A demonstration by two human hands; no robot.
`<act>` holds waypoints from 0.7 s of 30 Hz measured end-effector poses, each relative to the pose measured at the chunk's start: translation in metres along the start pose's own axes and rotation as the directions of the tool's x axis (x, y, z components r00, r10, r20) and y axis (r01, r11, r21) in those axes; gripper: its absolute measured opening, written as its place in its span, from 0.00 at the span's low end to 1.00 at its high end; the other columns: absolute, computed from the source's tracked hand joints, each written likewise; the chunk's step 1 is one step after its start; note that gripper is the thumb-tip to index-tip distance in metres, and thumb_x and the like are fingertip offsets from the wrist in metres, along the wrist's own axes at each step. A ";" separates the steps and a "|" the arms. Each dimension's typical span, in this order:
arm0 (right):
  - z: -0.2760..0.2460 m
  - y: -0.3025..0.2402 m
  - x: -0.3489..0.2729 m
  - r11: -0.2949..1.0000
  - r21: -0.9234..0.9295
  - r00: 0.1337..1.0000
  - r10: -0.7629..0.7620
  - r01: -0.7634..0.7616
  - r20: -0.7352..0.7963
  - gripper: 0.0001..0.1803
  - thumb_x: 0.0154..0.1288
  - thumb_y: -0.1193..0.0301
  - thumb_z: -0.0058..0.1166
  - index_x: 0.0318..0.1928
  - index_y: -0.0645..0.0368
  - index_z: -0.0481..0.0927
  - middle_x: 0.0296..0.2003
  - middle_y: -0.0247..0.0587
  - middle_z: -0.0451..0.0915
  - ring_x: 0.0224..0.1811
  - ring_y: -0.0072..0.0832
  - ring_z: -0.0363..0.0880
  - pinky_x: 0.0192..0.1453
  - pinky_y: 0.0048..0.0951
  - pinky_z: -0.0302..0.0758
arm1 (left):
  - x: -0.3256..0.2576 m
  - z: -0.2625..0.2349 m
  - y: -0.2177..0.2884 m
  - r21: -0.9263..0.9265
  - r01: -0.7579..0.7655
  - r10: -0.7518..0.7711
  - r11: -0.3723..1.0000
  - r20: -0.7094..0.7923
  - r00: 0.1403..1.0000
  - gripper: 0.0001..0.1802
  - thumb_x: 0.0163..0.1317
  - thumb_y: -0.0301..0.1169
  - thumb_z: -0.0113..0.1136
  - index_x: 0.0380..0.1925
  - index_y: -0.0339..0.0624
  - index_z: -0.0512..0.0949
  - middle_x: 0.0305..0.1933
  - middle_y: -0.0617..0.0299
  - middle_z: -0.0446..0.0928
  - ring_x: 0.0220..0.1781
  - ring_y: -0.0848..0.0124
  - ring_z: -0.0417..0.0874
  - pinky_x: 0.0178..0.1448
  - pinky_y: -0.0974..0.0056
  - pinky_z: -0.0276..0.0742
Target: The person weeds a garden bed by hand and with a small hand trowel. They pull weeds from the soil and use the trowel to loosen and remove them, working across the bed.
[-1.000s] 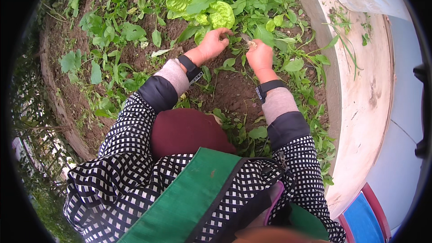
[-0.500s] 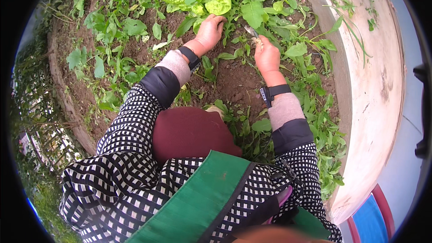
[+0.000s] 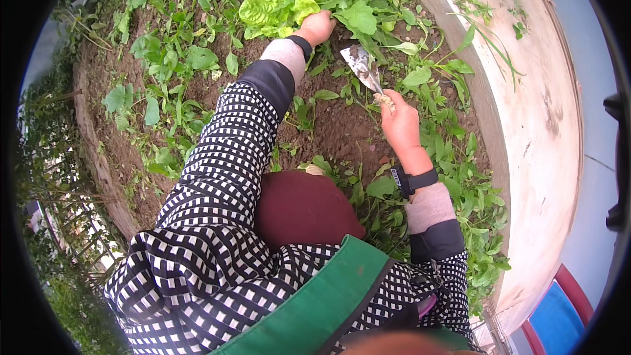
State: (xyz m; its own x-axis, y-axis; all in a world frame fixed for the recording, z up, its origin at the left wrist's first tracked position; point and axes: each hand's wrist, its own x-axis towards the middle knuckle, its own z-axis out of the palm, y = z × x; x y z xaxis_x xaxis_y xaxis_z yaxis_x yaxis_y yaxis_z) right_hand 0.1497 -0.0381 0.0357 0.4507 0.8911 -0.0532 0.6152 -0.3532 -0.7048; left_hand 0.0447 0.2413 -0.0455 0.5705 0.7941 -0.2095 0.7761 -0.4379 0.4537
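Observation:
My right hand (image 3: 401, 120) is closed round the cloth-wrapped handle of a small trowel (image 3: 360, 64). Its flat metal blade is smeared with soil and points up and left over the bed, clear of the leaves. Farther off, my left hand (image 3: 317, 27) reaches among green leaves beside a pale yellow-green lettuce (image 3: 276, 1). The fingers there curl inward, and whatever they pinch is hidden by the hand and the foliage. Bare brown soil (image 3: 342, 128) lies between the hands and my knee.
Leafy plants (image 3: 200, 58) grow across the bed on the left, with more along the right side. A pale concrete edge (image 3: 532, 131) curves down the right. My maroon-clad knee (image 3: 305, 210) juts into the near part of the bed. A blue panel with a red frame (image 3: 559, 315) stands lower right.
My left hand has moved slightly up and right, deeper into the leaves by the lettuce. My right hand has drawn back toward me, bringing the trowel blade into plain sight.

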 end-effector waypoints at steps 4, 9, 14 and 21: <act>-0.016 -0.003 -0.047 0.985 0.157 0.997 0.060 -0.067 0.050 0.13 0.55 0.73 0.53 0.43 0.57 0.75 0.26 0.53 0.77 0.28 0.46 0.78 0.32 0.36 0.74 | 0.002 -0.033 0.006 -0.415 -0.026 -0.019 0.909 -0.105 0.994 0.20 0.61 0.39 0.50 0.47 0.36 0.72 0.41 0.55 0.78 0.38 0.65 0.78 0.46 0.63 0.72; -0.032 -0.005 -0.115 0.951 0.282 0.989 0.095 -0.125 0.118 0.14 0.56 0.77 0.52 0.45 0.59 0.74 0.31 0.50 0.79 0.33 0.38 0.81 0.36 0.28 0.75 | -0.022 -0.047 0.014 -0.566 0.071 -0.070 0.822 0.025 0.997 0.24 0.56 0.43 0.58 0.43 0.33 0.74 0.38 0.58 0.78 0.37 0.73 0.78 0.42 0.67 0.73; -0.039 -0.003 -0.166 0.961 0.250 0.992 0.103 -0.120 0.078 0.15 0.55 0.78 0.53 0.45 0.58 0.74 0.31 0.51 0.79 0.33 0.37 0.81 0.36 0.28 0.75 | -0.063 -0.010 0.024 0.148 -0.069 0.047 0.987 0.142 0.989 0.22 0.47 0.42 0.65 0.33 0.33 0.76 0.34 0.45 0.77 0.42 0.53 0.78 0.46 0.58 0.72; -0.043 -0.011 -0.176 0.953 0.248 0.983 0.156 -0.175 0.096 0.15 0.55 0.77 0.54 0.45 0.59 0.74 0.31 0.49 0.80 0.34 0.38 0.81 0.36 0.28 0.75 | -0.025 0.045 0.006 0.270 0.040 -0.103 0.962 0.222 0.970 0.16 0.56 0.36 0.51 0.40 0.36 0.72 0.48 0.46 0.73 0.49 0.54 0.75 0.51 0.57 0.71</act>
State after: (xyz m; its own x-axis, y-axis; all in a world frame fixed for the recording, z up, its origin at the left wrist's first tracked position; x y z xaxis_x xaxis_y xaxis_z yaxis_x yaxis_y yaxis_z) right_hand 0.0916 -0.2039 0.0831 0.4767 0.8484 -0.2300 0.3465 -0.4218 -0.8379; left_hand 0.0474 0.1999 -0.0765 0.5330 0.7212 -0.4425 0.8421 -0.5031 0.1943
